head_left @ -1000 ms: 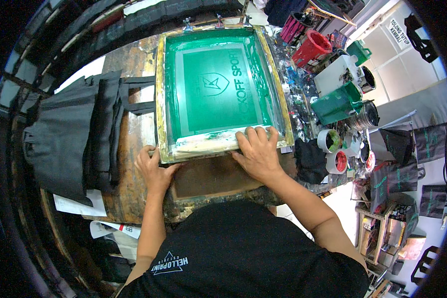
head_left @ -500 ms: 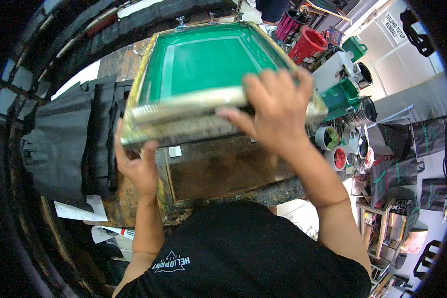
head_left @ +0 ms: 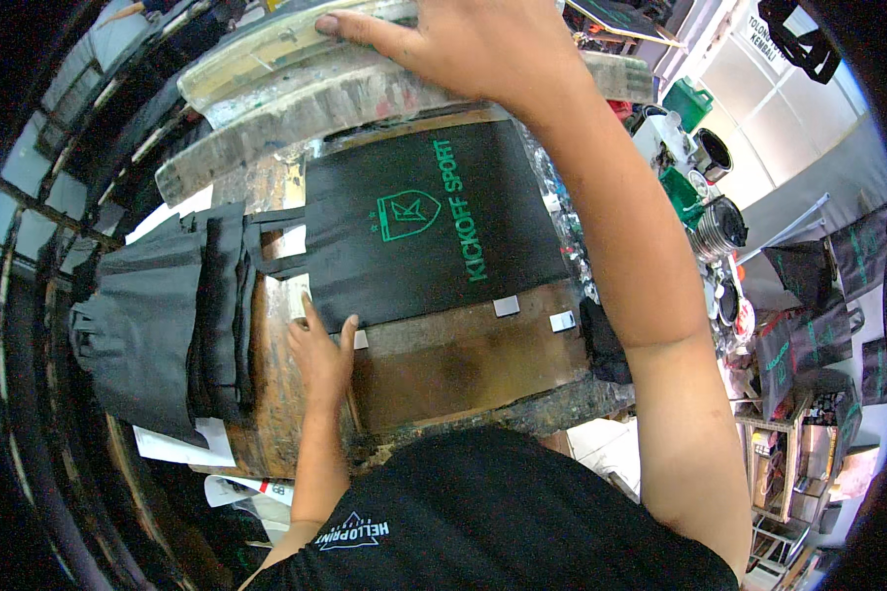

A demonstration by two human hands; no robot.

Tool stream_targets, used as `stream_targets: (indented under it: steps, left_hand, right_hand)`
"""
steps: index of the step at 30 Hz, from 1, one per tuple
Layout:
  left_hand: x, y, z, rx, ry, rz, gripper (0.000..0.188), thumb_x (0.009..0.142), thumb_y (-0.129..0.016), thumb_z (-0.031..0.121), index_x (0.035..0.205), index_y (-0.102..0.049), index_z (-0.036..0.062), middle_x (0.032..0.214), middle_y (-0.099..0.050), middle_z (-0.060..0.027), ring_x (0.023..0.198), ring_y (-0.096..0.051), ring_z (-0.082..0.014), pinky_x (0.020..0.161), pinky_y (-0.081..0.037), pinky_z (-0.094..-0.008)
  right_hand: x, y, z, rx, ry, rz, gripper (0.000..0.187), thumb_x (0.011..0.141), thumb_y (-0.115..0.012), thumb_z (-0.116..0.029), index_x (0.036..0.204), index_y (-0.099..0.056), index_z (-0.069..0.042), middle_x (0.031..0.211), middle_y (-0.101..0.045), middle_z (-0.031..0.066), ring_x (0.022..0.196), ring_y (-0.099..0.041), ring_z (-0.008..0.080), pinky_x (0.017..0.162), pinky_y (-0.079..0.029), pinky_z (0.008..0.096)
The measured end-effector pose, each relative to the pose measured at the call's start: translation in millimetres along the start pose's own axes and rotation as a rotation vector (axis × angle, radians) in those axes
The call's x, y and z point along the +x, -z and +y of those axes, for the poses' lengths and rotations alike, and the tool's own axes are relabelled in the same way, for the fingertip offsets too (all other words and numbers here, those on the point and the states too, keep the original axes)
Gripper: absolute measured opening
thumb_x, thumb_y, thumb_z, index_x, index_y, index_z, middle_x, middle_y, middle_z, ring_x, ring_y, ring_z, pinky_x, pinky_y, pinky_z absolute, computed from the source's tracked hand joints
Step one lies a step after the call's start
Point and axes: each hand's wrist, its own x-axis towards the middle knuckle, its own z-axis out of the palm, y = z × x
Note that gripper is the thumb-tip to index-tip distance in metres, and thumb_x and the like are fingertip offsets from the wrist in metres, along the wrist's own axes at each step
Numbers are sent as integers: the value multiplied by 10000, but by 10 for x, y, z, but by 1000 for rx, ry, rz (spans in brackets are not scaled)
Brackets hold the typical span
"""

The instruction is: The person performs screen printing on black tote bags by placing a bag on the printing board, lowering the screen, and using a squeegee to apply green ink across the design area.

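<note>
Head view: clock positions are read from the middle of the black bag, which lies flat on the wooden table and bears a green emblem and green lettering. The bag's handle straps point to 9 o'clock. The right hand is at 12 o'clock, its thumb laid on the cream-coloured side of the screen frame; its fingers run past the upper edge of the view, so whether they clamp the frame cannot be determined. The frame is raised clear of the bag's printed face, spanning roughly 10 to 2 o'clock. The left hand is at 7 o'clock, well apart from the right, thumb and index finger spread, thumb tip at the bag's near corner; contact cannot be confirmed. A brown board shows at 6 o'clock. A stack of black bags occupies 8 to 9 o'clock, partly covering a white sheet. A green container is at 2 o'clock; a metal can is at 3 o'clock.
</note>
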Motion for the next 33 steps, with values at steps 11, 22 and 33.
stream_targets:
  steps: [11, 22, 33]
  left_hand:
    - [341, -205, -35, -391, -116, -10, 592, 935, -652, 31, 1512, -526, -5, 1342, -609, -283, 1277, -588, -447, 1132, -446, -473]
    - [1751, 1567, -1116, -721, -54, 121, 499, 903, -563, -41, 1385, -688, -18, 1308, -724, -100, 1131, -671, -159, 1010, -510, -278]
    - [2211, 2593, -3752, -736, 246, 489, 433, 951, -591, 35, 1361, -728, 64, 909, -717, 0, 682, -587, -77, 618, -480, -229]
  right_hand:
    - [195, 228, 93, 55, 11, -186, 816, 1080, -306, -718, 1255, -706, -28, 964, -753, 119, 950, -705, 217, 993, -496, 489]
    - [266, 165, 2, 64, -31, -214, 870, 1056, -276, -784, 1114, -710, -32, 899, -713, 101, 860, -673, 188, 839, -551, 403]
    - [250, -288, 238, -34, 86, 321, 710, 968, -557, -707, 878, -694, -15, 839, -728, 222, 896, -725, 425, 806, -552, 556]
